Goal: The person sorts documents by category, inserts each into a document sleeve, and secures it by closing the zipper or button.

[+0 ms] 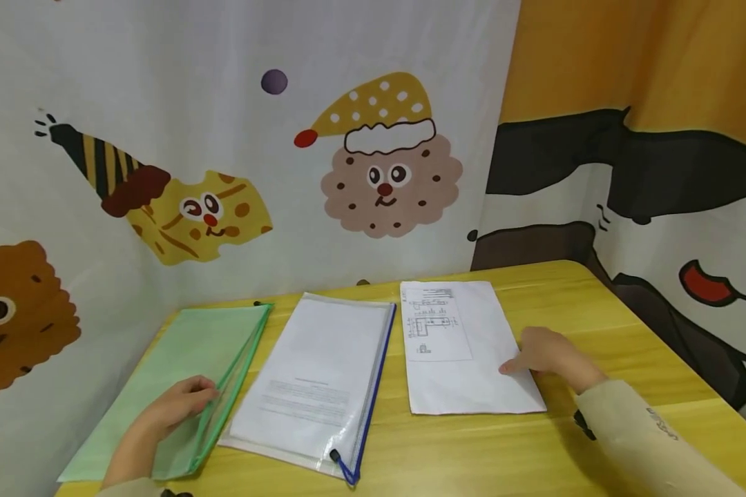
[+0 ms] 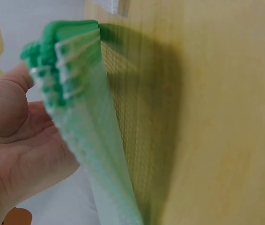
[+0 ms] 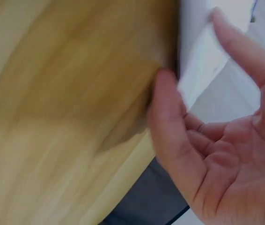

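Observation:
A light green zip folder lies at the table's left, its right zipper edge raised. My left hand holds that edge; the left wrist view shows the thumb against the green zipper edge, with the other fingertips hidden behind the mesh. A white paper with printed drawings on its upper left lies at the right. My right hand pinches its right edge, thumb on top. Seen from the right wrist, the index finger is curled at the edge of the blurred paper.
Between the two hands lies a clear zip folder with a blue zipper and printed sheets inside. All lie on a yellow wood-grain table. A cartoon-printed curtain hangs behind the table and along its sides.

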Available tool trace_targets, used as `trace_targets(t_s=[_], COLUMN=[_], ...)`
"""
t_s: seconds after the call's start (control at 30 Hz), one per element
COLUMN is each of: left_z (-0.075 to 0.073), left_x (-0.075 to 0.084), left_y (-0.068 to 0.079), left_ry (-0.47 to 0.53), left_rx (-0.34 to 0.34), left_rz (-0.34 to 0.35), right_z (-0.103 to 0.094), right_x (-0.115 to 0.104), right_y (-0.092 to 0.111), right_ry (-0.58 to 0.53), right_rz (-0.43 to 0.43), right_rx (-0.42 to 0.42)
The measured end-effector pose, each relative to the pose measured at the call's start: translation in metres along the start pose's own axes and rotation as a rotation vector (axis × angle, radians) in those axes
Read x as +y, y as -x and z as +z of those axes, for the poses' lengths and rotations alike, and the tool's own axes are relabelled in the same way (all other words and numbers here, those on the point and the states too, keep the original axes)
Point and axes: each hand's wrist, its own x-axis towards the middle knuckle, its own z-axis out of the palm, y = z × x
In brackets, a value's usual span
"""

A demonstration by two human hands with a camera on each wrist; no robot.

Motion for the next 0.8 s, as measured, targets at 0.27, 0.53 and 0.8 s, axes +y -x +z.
trace_targets(t_s=[0.27,0.53,0.8], left_z=[-0.002,0.0,-0.001], left_x=[-0.003,0.001,-0.001], left_y=[-0.001,0.002,0.001], left_ry=[-0.002,0.026,0.044], left_rx=[0.026,0.003,0.024], left_rz=[-0.018,-0.024,-0.027], right_z=[-0.002,-0.001,0.002], right_x=[-0.013,-0.001,0.02], right_y=[-0.003,-0.008,-0.012], right_ry=[0.011,-0.052,-0.434], right_rz=[0.053,0.035,-0.03], right_rx=[-0.036,-0.021,-0.067])
